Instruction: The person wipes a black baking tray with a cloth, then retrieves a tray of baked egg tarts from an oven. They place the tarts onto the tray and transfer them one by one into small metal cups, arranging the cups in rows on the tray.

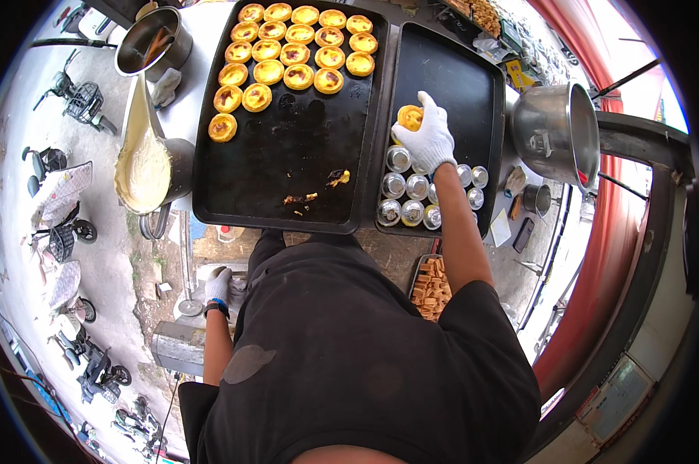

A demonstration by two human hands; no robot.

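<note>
My right hand (427, 136), in a white knit glove, grips a baked egg tart (410, 118) between thumb and fingers. It is over the dark right-hand baking tray (448, 75). Close below it, several foil cups (417, 187) stand bottom up in that tray, partly hidden by my forearm. Rows of egg tarts (268, 47) with browned yellow filling cover the far part of the larger left baking tray (256, 185). Low beside my left hip is my left hand (217, 284), also gloved; whether it holds anything is unclear.
Left of the trays are a pot with cream-coloured batter (146, 174) and a metal pot (178, 43) with a utensil inside. A large steel pot (549, 130) stands at right, near a phone (523, 235). Pastry pieces (430, 287) fill a tray below. Burnt scraps (337, 177) lie on the left tray.
</note>
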